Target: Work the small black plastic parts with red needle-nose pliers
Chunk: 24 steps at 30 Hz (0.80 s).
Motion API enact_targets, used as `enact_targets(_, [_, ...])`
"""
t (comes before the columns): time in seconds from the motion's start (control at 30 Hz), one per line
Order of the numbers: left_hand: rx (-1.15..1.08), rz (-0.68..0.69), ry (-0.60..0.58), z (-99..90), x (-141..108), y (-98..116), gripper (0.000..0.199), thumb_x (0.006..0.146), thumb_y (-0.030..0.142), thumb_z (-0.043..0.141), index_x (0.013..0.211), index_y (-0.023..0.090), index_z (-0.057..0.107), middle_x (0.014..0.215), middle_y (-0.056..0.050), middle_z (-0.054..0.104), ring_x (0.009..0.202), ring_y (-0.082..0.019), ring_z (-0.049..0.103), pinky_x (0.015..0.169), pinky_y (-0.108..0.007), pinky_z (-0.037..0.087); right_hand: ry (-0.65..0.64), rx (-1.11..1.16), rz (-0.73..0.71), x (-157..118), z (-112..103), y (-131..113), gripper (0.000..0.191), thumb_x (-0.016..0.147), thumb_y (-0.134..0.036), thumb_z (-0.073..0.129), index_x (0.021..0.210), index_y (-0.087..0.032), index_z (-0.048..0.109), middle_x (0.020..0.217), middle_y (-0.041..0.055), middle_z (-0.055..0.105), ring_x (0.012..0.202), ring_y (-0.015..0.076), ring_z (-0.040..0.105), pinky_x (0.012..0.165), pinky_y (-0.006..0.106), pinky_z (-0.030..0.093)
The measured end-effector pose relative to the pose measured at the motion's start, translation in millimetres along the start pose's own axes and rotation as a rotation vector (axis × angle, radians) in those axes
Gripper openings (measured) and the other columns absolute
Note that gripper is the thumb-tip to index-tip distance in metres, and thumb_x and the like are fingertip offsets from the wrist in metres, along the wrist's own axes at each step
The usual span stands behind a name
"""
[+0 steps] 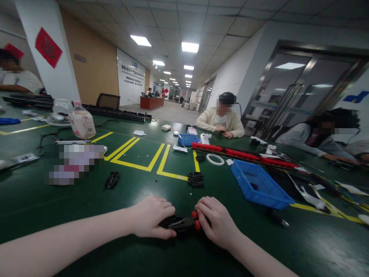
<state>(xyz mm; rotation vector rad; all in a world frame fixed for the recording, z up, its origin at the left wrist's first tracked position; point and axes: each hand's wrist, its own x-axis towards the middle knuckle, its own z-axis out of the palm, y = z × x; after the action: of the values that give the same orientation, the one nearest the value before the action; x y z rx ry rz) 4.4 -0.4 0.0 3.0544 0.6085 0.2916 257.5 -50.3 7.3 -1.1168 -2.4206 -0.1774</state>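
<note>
My right hand (216, 222) is closed around the red handles of a pair of pliers (188, 223), low over the green table. The jaws point left, toward my left hand (152, 216). That hand is closed on a black part (165, 222), mostly hidden under the fingers; its exact kind cannot be made out. The plier jaws lie at or against this part. Beyond my hands are two dark bundled pieces, one black bundle (196, 179) in front of me and another black bundle (112, 180) to the left.
A blue bin (240, 185) stands to the right, with a black-handled tool (277, 218) beside it. Farther off are a white ring (215, 159), a small blue bin (188, 139) and a long red strip (239, 154). A bottle (82, 124) stands left. Other people sit around the table.
</note>
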Motion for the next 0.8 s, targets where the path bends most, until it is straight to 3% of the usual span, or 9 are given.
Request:
enact_targets(0.33, [0.139, 0.008, -0.054, -5.2, -2.9, 8.7, 0.043, 0.088, 0.063, 0.054, 0.095, 0.021, 0.057, 0.081, -0.003, 0.063, 0.067, -0.021, 0.062, 0.058, -0.032, 0.042, -0.023, 0.022, -0.011, 0.4, 0.0, -1.8, 0.021, 0.094, -0.019, 0.041, 0.084, -0.018, 0.060, 0.083, 0.0058, 0.062, 0.074, 0.0164, 0.053, 0.068, 0.032, 0.040])
enact_targets(0.5, [0.165, 0.001, -0.071, -8.9, -4.2, 10.3, 0.049, 0.086, 0.067, 0.053, 0.096, 0.020, 0.059, 0.081, -0.003, 0.064, 0.067, -0.021, 0.062, 0.060, -0.032, 0.043, 0.027, 0.041, -0.030, 0.2, -0.3, 0.9, 0.020, 0.095, -0.019, 0.042, 0.088, -0.018, 0.061, 0.086, 0.0064, 0.064, 0.075, 0.0169, 0.056, 0.068, 0.033, 0.042])
enact_targets(0.7, [0.170, 0.023, 0.006, -5.8, -9.1, 2.4, 0.060, 0.075, 0.076, 0.056, 0.090, 0.019, 0.059, 0.076, -0.002, 0.061, 0.061, -0.018, 0.058, 0.057, -0.031, 0.040, 0.176, 0.085, -0.048, -8.1, -6.8, 8.2, 0.020, 0.093, -0.016, 0.042, 0.096, -0.018, 0.061, 0.092, 0.0085, 0.066, 0.083, 0.0193, 0.060, 0.072, 0.035, 0.047])
enact_targets(0.8, [0.197, 0.065, 0.121, -12.7, -8.6, -5.0, 0.068, 0.072, 0.084, 0.049, 0.085, 0.018, 0.059, 0.073, -0.002, 0.059, 0.059, -0.017, 0.055, 0.055, -0.030, 0.036, 0.216, 0.108, -0.027, -12.4, -9.4, 8.4, 0.021, 0.093, -0.015, 0.042, 0.098, -0.019, 0.062, 0.092, 0.0083, 0.066, 0.083, 0.0195, 0.061, 0.071, 0.035, 0.049])
